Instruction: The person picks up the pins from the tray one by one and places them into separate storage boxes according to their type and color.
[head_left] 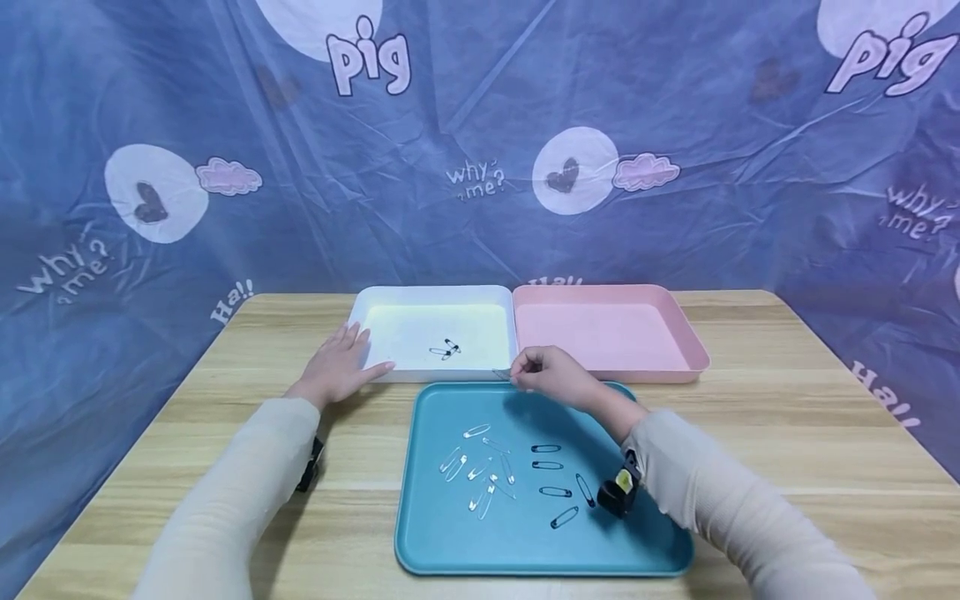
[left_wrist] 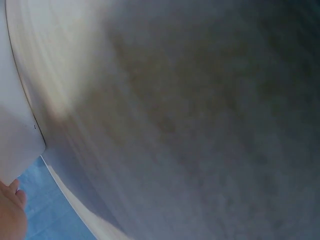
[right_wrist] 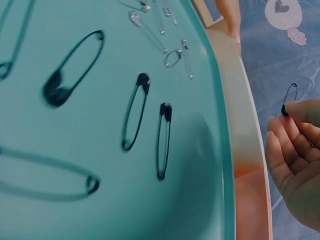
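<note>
Safety pin (right_wrist: pixel 288 99), black, sits in the right hand (head_left: pixel 551 375), whose grip is closed down to a pinch of thumb and fingertips at its clasp end, the looped end pointing away. It is at the near edge of the white tray (head_left: pixel 401 333), close to where that tray meets the pink tray (head_left: pixel 600 329); whether it touches the edge I cannot tell. At the white tray's near left corner rests the left hand (head_left: pixel 337 367), its grip spread wide, fingers straight and holding nothing. Inside the white tray lies a small cluster of black pins (head_left: pixel 447 351). Nearer the person, under the right forearm, is a teal tray (head_left: pixel 525 550): silver pins (head_left: pixel 455 468) are scattered over its left part, with five loose black pins (head_left: pixel 555 492) right of them. All three trays stand on a wood-grain counter (head_left: pixel 787 392), before a blue printed cloth (head_left: pixel 450 233).
</note>
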